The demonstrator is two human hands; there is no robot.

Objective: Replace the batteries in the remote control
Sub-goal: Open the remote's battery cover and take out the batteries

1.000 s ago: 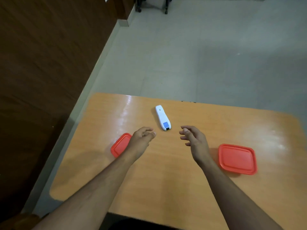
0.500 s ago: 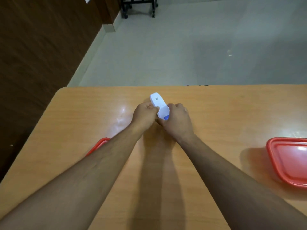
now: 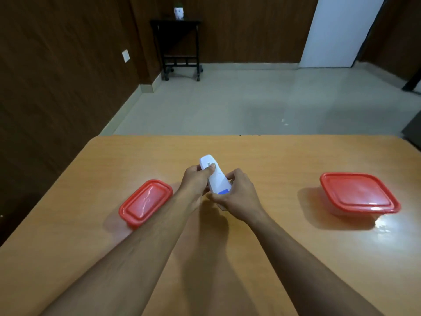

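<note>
A white remote control [image 3: 215, 177] with a blue patch near its lower end is held above the middle of the orange table [image 3: 273, 160], its back side up. My left hand [image 3: 197, 179] grips its upper part, thumb lying on a small label near the top. My right hand [image 3: 239, 197] grips the lower end, fingers curled round it. No batteries are visible.
A small red-lidded container [image 3: 145, 201] sits left of my hands, and a larger red-lidded container [image 3: 358, 193] stands at the right. Beyond the table's far edge lie bare floor, a dark side table [image 3: 180, 46] and wooden walls.
Both hands reached from open above the table, took hold of the remote and lifted it off the surface. The head has tilted up, showing more of the room.
</note>
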